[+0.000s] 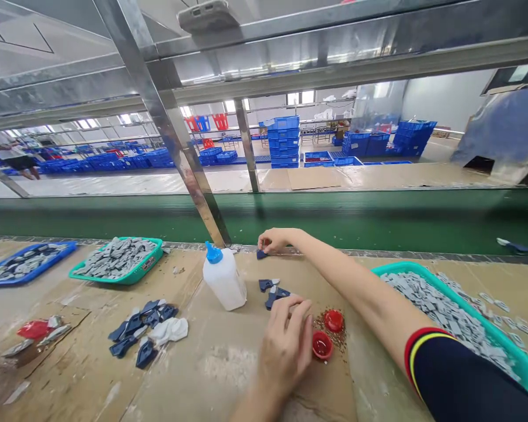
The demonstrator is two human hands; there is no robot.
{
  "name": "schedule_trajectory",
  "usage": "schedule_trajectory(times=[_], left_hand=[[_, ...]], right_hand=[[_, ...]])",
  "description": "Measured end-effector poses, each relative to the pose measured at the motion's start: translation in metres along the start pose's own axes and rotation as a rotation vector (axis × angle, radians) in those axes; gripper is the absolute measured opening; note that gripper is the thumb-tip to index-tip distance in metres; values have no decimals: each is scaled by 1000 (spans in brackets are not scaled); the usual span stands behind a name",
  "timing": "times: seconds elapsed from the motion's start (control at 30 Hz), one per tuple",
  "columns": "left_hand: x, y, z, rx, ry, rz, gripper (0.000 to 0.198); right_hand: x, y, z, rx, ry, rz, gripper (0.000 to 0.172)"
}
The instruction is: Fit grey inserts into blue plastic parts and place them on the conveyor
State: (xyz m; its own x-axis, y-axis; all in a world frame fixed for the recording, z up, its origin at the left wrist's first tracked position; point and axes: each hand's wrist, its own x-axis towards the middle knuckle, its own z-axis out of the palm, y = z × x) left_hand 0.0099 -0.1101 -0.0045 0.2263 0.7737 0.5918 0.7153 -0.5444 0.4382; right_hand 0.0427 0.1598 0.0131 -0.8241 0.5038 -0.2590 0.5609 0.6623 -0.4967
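My right hand (pixel 273 239) reaches to the far edge of the cardboard, its fingers pinched on a small dark blue plastic piece (pixel 261 254). My left hand (pixel 287 339) is lower in the middle, palm down, with fingers loosely bent and a little apart. Just beyond its fingers lie a few dark blue and grey pieces (pixel 276 296); whether it touches them I cannot tell. Two small red cups (pixel 322 346) sit right of my left hand, one with liquid showing, among scattered tiny brown bits. A white bottle with a blue cap (pixel 225 278) stands to the left.
A green conveyor belt (pixel 334 220) runs behind the cardboard-covered table. Green baskets of grey parts stand right (pixel 405 268) and left (pixel 152 258), beside a blue tray (pixel 68 249). A pile of dark blue pieces (pixel 134 323) touches a white cloth (pixel 171 331). Metal posts (pixel 189 158) rise ahead.
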Motion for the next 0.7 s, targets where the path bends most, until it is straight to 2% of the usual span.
schedule_trajectory(times=[0.1,0.17,0.27,0.37,0.43,0.53,0.6,0.7], left_hand=[[6,45,10,-223,-103,-66,30],[12,81,17,-377,-173,-133,32],[21,129,27,-549,-140,-274,32],[28,163,34,-654,-101,-345,27],[29,180,35,-693,-158,-324,25],[27,200,29,-713,-301,-223,15],[26,211,26,-694,-373,-117,9],[32,225,34,-601,-396,23,7]], right_hand=[[-36,3,-2,47,-80,59,28],[-61,11,-7,50,-64,161,29],[-110,39,-22,0,76,378,28],[-176,74,-31,-87,306,576,27],[-224,92,-27,-132,432,683,29],[-284,107,-8,-159,545,798,30],[-312,112,7,-150,586,838,28],[-340,113,23,-115,657,845,27]])
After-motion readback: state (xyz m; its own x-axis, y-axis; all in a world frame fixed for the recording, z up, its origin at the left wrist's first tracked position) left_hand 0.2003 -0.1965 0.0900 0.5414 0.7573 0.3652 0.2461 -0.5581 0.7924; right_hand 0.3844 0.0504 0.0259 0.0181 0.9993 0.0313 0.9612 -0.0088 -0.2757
